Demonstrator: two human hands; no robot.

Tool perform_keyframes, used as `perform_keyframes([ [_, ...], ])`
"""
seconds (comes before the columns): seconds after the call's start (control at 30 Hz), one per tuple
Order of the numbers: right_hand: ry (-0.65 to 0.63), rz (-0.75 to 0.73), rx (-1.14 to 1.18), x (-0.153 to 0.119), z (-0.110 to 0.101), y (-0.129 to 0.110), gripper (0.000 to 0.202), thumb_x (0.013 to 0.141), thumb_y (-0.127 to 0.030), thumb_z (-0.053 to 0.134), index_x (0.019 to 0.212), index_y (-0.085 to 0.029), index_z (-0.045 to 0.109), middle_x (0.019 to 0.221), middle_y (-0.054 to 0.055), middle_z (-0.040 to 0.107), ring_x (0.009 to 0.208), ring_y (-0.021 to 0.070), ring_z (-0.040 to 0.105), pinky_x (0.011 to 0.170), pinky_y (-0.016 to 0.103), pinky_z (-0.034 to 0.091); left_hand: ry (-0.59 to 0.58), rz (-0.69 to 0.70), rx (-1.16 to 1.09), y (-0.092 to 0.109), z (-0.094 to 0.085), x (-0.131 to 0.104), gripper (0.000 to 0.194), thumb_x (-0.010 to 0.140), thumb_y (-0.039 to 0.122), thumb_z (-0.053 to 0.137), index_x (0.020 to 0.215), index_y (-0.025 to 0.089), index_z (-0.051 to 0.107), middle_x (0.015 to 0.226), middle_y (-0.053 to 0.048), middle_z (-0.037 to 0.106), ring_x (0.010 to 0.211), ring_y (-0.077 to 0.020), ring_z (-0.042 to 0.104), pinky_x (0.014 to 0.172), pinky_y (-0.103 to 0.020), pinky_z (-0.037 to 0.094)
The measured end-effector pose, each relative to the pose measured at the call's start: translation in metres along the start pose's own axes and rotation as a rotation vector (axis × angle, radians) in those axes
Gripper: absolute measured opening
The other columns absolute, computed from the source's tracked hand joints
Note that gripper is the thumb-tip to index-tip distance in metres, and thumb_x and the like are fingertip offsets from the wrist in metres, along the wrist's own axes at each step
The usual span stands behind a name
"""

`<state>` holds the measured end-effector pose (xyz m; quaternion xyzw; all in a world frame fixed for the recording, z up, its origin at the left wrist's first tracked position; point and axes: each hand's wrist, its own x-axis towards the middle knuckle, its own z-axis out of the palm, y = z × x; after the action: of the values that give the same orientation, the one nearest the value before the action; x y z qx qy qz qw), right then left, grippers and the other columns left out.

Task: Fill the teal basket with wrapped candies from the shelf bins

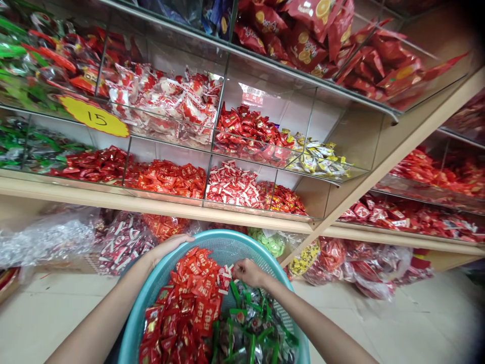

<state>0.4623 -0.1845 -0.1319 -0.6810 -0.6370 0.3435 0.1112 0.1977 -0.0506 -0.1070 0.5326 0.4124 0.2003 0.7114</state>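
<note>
A teal plastic mesh basket (131, 323) is held up in front of me, and my left hand (172, 248) grips its upper left rim. Inside it, my right hand (247, 273) is closed, with small red-and-white wrapped candies (224, 279) at its fingertips. Orange-red candy packets (200, 275) lie beside these. Darker red shiny packets (168, 323) fill the lower left of the basket. Clear-wrapped candies with green strips (252, 328) fill the lower right, below my right hand. The inside of my right fist is hidden.
Shelves with clear dividers rise ahead, holding red-and-white candies (235, 187), orange-red packets (172, 179) and yellow-white candies (322, 157). A yellow tag (94, 116) reads 15. A slanting wooden post (379, 174) stands right. Bagged candies (127, 242) lie under the shelf on the tiled floor (341, 323).
</note>
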Motion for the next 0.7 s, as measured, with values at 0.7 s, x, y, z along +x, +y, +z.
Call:
perform_keyframes([
  [0.7, -0.106, -0.139, -0.066, -0.016, -0.012, 0.008, 0.025, 0.063, -0.035, 0.076, 0.077, -0.018, 0.064, 0.077, -0.003, 0.059, 0.070, 0.0118, 0.050, 0.060, 0.021, 0.035, 0.016, -0.060, -0.029, 0.008, 0.006, -0.007, 0.032, 0.062, 0.043, 0.068, 0.082, 0.018, 0.068, 0.081, -0.003, 0.073, 0.083, -0.0235, 0.068, 0.072, -0.028, 0.053],
])
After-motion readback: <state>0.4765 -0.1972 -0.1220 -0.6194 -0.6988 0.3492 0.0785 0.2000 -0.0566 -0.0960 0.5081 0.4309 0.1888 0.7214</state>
